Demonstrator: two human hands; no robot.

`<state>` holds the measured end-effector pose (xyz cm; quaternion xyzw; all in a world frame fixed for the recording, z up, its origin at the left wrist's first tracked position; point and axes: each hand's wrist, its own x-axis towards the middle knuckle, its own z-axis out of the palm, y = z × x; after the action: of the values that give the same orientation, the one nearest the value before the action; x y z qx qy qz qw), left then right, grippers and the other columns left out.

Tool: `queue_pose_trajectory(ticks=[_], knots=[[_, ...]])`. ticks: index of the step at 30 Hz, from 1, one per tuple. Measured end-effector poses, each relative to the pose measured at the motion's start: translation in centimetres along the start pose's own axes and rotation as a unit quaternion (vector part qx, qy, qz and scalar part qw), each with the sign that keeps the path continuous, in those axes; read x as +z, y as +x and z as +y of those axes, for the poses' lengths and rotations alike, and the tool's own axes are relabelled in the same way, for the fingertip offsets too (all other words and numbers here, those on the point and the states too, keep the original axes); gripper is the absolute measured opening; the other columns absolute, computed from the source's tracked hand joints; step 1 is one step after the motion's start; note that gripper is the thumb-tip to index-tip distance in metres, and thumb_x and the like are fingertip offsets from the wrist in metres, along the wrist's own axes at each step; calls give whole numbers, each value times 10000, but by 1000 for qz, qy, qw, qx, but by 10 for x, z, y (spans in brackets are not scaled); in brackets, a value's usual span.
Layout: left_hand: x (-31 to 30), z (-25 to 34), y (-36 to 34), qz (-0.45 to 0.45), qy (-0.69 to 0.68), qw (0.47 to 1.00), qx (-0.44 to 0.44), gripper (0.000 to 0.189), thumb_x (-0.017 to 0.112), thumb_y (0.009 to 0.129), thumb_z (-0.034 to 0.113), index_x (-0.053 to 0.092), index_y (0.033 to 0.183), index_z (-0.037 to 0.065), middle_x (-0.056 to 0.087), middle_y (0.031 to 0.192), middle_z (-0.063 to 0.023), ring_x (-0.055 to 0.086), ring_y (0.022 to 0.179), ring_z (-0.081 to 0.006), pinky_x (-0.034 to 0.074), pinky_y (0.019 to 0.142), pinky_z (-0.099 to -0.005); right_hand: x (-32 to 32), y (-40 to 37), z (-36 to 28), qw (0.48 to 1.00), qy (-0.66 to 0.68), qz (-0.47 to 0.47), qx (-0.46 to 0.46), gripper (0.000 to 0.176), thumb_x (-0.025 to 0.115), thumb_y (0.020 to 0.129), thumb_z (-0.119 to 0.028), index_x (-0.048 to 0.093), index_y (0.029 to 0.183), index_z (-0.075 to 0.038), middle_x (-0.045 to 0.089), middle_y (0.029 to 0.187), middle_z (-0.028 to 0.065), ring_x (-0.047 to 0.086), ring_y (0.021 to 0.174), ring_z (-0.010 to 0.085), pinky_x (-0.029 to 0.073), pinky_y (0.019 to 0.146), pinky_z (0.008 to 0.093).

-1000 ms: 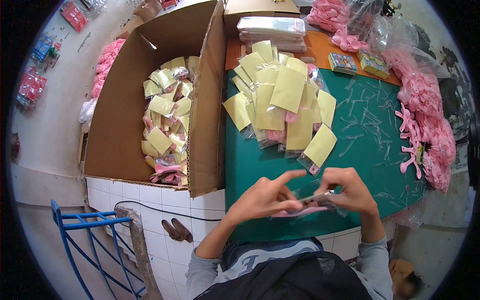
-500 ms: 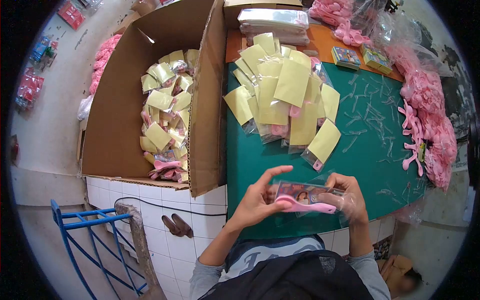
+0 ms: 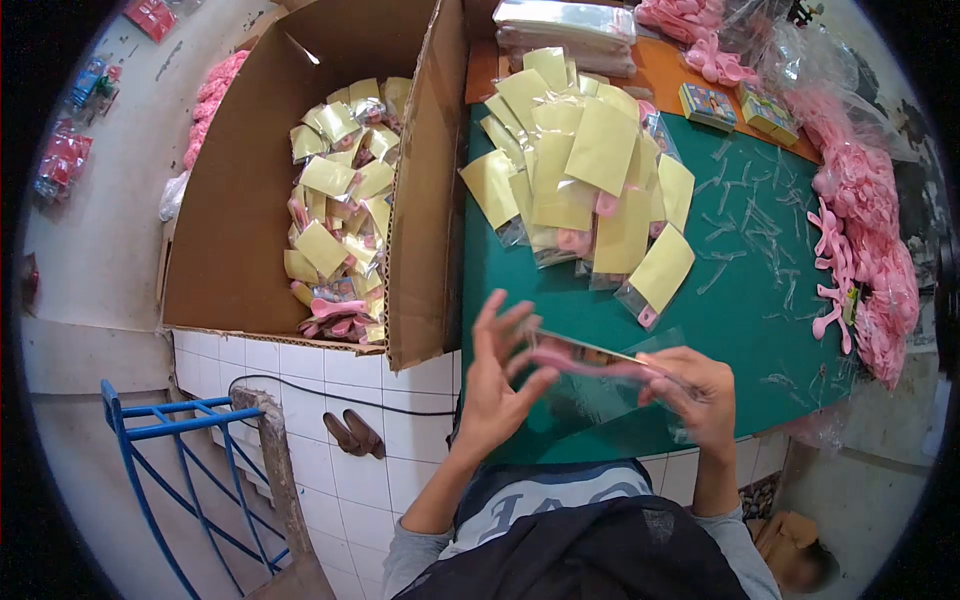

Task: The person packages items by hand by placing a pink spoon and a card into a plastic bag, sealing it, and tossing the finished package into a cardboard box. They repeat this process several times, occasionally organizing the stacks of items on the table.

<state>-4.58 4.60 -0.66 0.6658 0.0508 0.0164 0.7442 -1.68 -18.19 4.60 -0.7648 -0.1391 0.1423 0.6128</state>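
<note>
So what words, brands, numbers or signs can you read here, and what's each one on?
None can be read with certainty.
Shirt: large letters, partly covered by the black cloth; no whole word.
Packet in the right hand: too blurred.
Small printed stacks: too small.
Red packets: too small.

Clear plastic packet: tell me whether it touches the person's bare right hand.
Touching: the head view shows the right hand pinching the packet between thumb and fingers.
</note>
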Motion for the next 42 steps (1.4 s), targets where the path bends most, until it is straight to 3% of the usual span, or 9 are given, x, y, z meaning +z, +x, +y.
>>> queue_pose_trajectory(ticks=[2, 5, 6, 9, 14, 26, 35, 39, 42], knots=[[-3, -11, -12, 29, 37, 999, 18, 790, 582, 895, 264, 25, 1428, 89, 581, 1077, -147, 621, 875, -244, 518, 788, -332, 9, 2, -1, 962, -211, 43, -168, 332, 679, 766, -79, 626, 1088, -13, 637, 972, 164, 648, 853, 231, 526, 692, 285], [-5, -12, -47, -114, -165, 960, -194, 737, 462, 944, 336, -44, 1426, 103, 572, 1111, -203, 622, 946, -279, 521, 799, -350, 32, -5, -2, 926, -332, -55, -169, 458, 706, 732, -113, 571, 1163, -34, 561, 1153, 179, 611, 937, 271, 521, 737, 302], [-6, -9, -54, -156, -174, 947, -220, 636, 337, 985, 300, -92, 1422, 125, 559, 1127, -249, 606, 1008, -312, 521, 816, -373, 34, -10, -5, 932, -324, -138, -87, 507, 717, 707, -153, 544, 1171, -42, 495, 1239, 163, 579, 947, 270, 501, 749, 325], [-1, -7, -70, -112, -123, 959, -229, 620, 348, 989, 182, -89, 1421, 99, 592, 1095, -228, 615, 1006, -282, 518, 831, -353, 33, -11, -10, 898, -384, -170, -132, 453, 714, 699, -172, 575, 1111, -45, 530, 1158, 139, 563, 905, 269, 468, 743, 345], [0, -4, -72, -113, -67, 969, -208, 576, 353, 970, 85, 14, 1437, 89, 618, 1046, -196, 615, 979, -217, 519, 836, -339, 60, -8, 9, 919, -315, -167, -168, 175, 659, 745, -127, 566, 865, -41, 511, 910, 108, 509, 849, 274, 413, 698, 365], [2, -10, -63, -86, -72, 972, -206, 606, 443, 934, 66, 112, 1441, 83, 638, 797, -111, 628, 769, -131, 518, 724, -273, 68, -9, 14, 869, -382, -192, -251, 194, 662, 703, -141, 554, 831, -42, 478, 839, 78, 500, 819, 233, 390, 704, 349], [11, -3, -55, -60, 22, 982, -179, 531, 431, 925, 6, 197, 1398, 76, 668, 845, -139, 644, 792, -151, 517, 698, -263, 3, 4, 12, 903, -69, -370, -204, 136, 633, 795, -172, 559, 784, -59, 511, 812, 43, 515, 796, 199, 398, 691, 338], [0, -3, -54, -131, -6, 973, -192, 342, 390, 951, 39, 367, 1292, 24, 657, 967, -181, 652, 868, -183, 513, 752, -266, -127, 22, 35, 958, 1, -237, -159, 212, 707, 731, -198, 541, 761, -71, 548, 805, 54, 490, 714, 175, 381, 627, 287], [0, -3, -55, -146, -27, 969, -199, 278, 373, 955, 31, 449, 1219, -15, 640, 1018, -190, 645, 917, -196, 507, 777, -275, -260, 21, 56, 953, -266, 115, 87, 145, 552, 807, -162, 546, 874, -33, 553, 853, 91, 515, 785, 246, 396, 692, 315]])
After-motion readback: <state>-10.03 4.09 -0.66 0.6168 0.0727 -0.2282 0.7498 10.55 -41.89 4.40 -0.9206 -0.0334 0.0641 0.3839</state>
